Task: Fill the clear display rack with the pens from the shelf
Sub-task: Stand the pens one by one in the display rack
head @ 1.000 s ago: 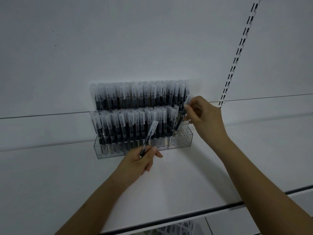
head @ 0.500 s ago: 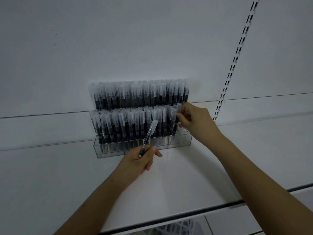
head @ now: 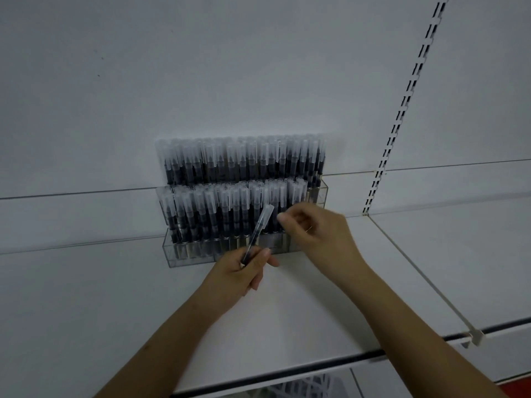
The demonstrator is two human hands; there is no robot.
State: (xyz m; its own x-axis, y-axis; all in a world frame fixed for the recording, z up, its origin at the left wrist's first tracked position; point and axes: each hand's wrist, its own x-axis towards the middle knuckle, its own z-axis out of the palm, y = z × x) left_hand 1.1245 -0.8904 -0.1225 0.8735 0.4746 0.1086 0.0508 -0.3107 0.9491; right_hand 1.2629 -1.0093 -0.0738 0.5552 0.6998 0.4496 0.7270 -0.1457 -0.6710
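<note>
One capped pen point(head: 257, 232) stays pinched in the left hand point(head: 240, 275) at frame centre — the blurred, loosely open, empty right hand point(head: 317, 234) reaches for it — destined for the clear display rack point(head: 189, 258)'s right end.

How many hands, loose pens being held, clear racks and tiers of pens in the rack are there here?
Hands: 2, the left hand and the right hand
Held pen: 1, in the left hand
Clear rack: 1
Tiers of pens: 2, the upper tier and the lower tier
Total: 6
</note>
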